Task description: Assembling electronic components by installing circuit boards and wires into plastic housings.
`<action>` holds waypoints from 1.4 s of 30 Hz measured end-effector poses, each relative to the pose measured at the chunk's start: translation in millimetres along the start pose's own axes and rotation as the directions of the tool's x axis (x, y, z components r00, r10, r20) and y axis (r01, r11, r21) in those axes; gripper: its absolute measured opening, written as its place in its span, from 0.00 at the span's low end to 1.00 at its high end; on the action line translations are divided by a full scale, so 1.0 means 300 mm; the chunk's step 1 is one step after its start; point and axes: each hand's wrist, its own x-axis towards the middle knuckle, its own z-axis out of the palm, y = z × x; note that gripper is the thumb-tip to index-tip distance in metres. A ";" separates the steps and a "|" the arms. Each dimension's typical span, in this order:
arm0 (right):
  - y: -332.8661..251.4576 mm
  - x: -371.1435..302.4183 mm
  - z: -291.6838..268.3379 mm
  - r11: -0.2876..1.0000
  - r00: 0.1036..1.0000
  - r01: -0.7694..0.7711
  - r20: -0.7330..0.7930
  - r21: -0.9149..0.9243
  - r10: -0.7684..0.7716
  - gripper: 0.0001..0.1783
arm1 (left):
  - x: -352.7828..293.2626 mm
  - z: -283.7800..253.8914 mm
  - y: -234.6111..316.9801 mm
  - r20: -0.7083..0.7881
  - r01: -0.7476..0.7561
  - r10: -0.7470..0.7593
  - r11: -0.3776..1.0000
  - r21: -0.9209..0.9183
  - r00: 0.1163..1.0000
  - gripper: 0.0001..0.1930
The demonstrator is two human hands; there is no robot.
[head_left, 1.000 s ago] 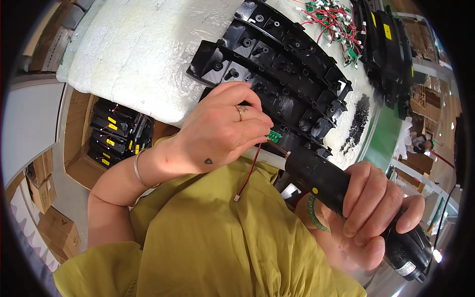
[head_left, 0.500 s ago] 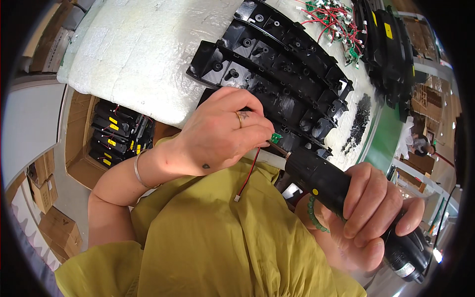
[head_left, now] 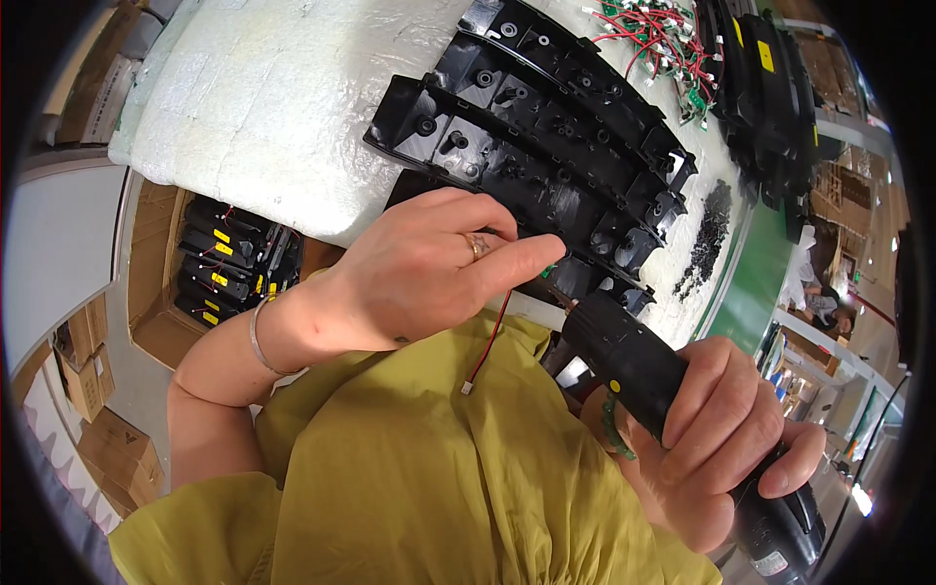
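Observation:
My left hand lies over the nearest black plastic housing. Its index finger stretches across a small green circuit board, pressing on it, while the other fingers curl underneath. That finger and hand cover most of the board; the thumb is hidden. From below the hand a red and black wire hangs down to a white connector against my shirt. My right hand is wrapped round a black electric screwdriver, its tip slanting up toward the board. Several curved black housings lie in a row beyond both hands.
A tangle of green boards with red wires lies at the far right. Near it are stacked black parts with yellow labels and a heap of tiny black pieces. At left, an open carton holds labelled black units.
My left index finger has straightened and reached right, over the green board. My right hand and the screwdriver's rear end have shifted slightly left and down.

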 end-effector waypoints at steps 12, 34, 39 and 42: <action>0.016 0.000 -0.019 0.994 0.993 0.062 0.096 0.094 -0.071 0.15 | 0.014 -0.005 0.008 -0.010 -0.101 0.101 0.995 0.021 0.995 0.14; -0.212 -0.067 -0.112 0.867 0.954 -0.297 0.086 0.401 0.287 0.33 | 0.030 -0.007 0.024 0.088 0.250 -0.239 0.823 -0.510 0.967 0.09; -0.225 -0.068 -0.114 0.902 0.958 -0.266 -0.014 0.340 0.288 0.32 | 0.036 -0.004 0.012 0.122 0.233 -0.200 0.783 -0.576 0.972 0.07; -0.226 -0.062 -0.108 0.918 0.955 -0.253 -0.070 0.307 0.287 0.32 | 0.032 -0.011 0.016 0.140 0.256 -0.214 0.823 -0.507 0.967 0.11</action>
